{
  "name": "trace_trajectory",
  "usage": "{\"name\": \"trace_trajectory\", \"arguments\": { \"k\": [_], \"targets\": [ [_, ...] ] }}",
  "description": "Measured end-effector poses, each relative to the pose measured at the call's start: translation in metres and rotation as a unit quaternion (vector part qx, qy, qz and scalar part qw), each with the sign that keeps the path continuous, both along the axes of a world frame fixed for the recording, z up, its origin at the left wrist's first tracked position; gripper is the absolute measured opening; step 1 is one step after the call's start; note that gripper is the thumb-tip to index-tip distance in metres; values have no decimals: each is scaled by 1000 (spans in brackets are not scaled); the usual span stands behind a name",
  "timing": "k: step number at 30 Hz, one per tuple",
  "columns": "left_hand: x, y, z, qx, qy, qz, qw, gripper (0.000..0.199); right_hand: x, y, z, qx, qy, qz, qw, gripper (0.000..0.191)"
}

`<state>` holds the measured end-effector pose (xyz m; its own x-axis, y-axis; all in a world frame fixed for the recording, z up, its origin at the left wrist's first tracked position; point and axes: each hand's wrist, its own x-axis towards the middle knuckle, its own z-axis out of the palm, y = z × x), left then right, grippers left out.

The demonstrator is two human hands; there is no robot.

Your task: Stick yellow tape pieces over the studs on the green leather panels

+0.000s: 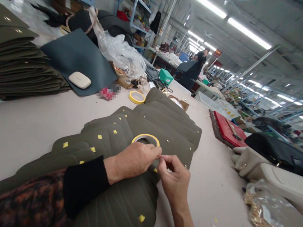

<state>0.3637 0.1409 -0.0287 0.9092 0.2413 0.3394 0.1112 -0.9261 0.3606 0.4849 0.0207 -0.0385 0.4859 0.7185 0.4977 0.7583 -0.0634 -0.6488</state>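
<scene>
My left hand (137, 159) is closed at the near edge of a yellow tape roll (146, 137), its fingers wrapped against the roll. Beside it, my right hand (175, 172) pinches thumb and forefinger together, and the fingertips of both hands meet. Whatever the right fingertips hold is too small to make out. Under the hands lie fanned-out olive-green panels (121, 197), several with small yellow tape pieces (99, 137) on them. More green panels (167, 118) with small metal studs overlap behind the roll.
A second tape roll (137, 97) lies beyond the panels. A stack of green panels (16, 56) stands at left, near a white case (79, 80) on a dark sheet. At right are a red board (228, 128), beige pieces (282, 181) and a bag of gold hardware (263, 219). A person (190, 72) is far back.
</scene>
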Motion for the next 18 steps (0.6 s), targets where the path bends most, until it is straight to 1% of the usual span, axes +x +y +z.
{"name": "trace_trajectory", "arguments": {
  "k": [1, 2, 4, 6, 7, 8, 10, 13, 16, 18],
  "targets": [
    [0, -1, 0, 10, -13, 5, 1000, 10, 0, 2, 0, -10, 77, -5, 997, 12],
    [-1, -3, 0, 20, -25, 8, 999, 11, 2, 4, 0, -14, 155, -11, 988, 13],
    [-2, -5, -1, 35, -50, 11, 998, 14, 9, 6, -4, -2, 291, -39, 956, 17],
    [-2, -5, -2, 42, -54, 16, 998, 15, 20, 7, -10, 12, 372, -75, 925, 22],
    [-2, -5, -2, 43, -43, 20, 998, 15, 26, 6, -13, 6, 391, -81, 917, 24],
    [-2, -3, -3, 45, -23, 26, 998, 14, 31, 5, -16, -9, 396, -77, 915, 26],
    [-1, 0, -6, 58, 26, 38, 997, 12, 38, 3, -22, -58, 370, -53, 926, 30],
    [1, 3, -9, 81, 77, 44, 993, 11, 39, 2, -25, -116, 294, -33, 948, 31],
    [1, 3, -9, 84, 98, 40, 991, 11, 32, 4, -23, -158, 176, -38, 971, 26],
    [1, 2, -8, 81, 102, 39, 991, 12, 27, 7, -20, -175, 86, -45, 980, 22]
  ]
}}
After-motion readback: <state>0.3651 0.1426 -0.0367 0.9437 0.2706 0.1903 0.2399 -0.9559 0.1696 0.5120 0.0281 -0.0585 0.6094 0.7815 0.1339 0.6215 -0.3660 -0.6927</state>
